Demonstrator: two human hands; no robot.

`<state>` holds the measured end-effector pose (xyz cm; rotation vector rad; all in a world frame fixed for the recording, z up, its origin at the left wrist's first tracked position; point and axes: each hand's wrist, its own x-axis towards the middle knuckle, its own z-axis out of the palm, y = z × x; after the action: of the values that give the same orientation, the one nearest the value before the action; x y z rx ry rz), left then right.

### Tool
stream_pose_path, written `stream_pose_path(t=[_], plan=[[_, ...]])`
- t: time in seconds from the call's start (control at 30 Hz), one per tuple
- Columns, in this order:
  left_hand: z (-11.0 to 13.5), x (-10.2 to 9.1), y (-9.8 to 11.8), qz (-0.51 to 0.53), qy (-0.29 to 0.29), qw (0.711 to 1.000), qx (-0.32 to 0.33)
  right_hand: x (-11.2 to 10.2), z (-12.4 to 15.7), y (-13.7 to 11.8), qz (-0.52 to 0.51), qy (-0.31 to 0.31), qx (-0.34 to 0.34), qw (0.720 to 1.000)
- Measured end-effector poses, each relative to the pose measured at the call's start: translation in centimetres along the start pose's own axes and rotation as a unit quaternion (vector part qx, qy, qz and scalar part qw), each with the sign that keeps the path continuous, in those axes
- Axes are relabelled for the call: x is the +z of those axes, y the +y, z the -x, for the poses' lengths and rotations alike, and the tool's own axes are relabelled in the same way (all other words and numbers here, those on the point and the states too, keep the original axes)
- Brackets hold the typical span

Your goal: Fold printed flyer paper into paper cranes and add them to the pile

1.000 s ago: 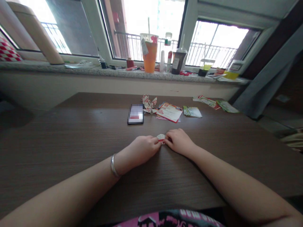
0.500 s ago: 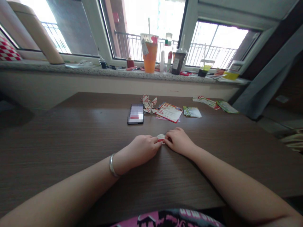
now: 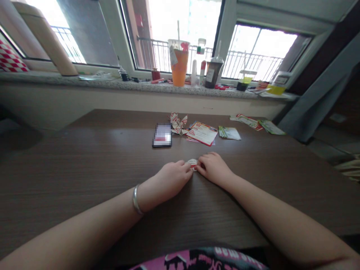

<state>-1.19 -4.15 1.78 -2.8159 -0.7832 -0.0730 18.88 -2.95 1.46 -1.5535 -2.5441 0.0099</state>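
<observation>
A small folded piece of paper (image 3: 192, 162), white with a red band, lies low over the table between my two hands. My left hand (image 3: 174, 177), with a silver bracelet at its wrist, has its fingers closed on the left side of the paper. On the right side, my right hand (image 3: 213, 166) pinches the paper between thumb and bent fingers. Both hands rest on the brown table (image 3: 112, 168), and their fingertips cover part of the paper. Beyond them stand folded paper shapes (image 3: 178, 123) with red stripes.
Past my hands lie a phone (image 3: 162, 135), a stack of printed cards (image 3: 203, 133), a smaller stack of cards (image 3: 230, 133) and loose paper strips (image 3: 249, 122). On the windowsill stand an orange drink cup (image 3: 179, 67), a dark drink cup (image 3: 213, 74) and several small items.
My left hand has shifted very slightly, its fingers a bit straighter on the paper. The right hand keeps its hold. The whole view has moved a little.
</observation>
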Motion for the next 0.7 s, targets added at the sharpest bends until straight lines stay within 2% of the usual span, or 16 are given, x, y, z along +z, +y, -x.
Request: stream_pose_path(t=[0.17,0.3,0.4,0.57,0.7], plan=[[0.1,0.2,-0.4,0.009,0.009,1.0,0.007,0.0,0.3,0.3,-0.019,-0.005,-0.012,1.0],[0.1,0.2,-0.4,0.007,0.018,1.0,0.009,-0.3,1.1,0.5,-0.012,0.021,-0.062,0.998],[0.1,0.2,-0.4,0.006,0.024,1.0,0.008,-0.6,1.8,0.4,0.006,0.016,-0.106,0.994],[0.0,0.2,-0.2,-0.005,0.027,1.0,0.001,-1.1,2.1,0.1,0.034,-0.004,-0.123,0.992],[-0.2,-0.1,0.3,-0.016,0.012,1.0,0.0,-1.6,1.9,-0.4,0.042,-0.014,-0.11,0.993]])
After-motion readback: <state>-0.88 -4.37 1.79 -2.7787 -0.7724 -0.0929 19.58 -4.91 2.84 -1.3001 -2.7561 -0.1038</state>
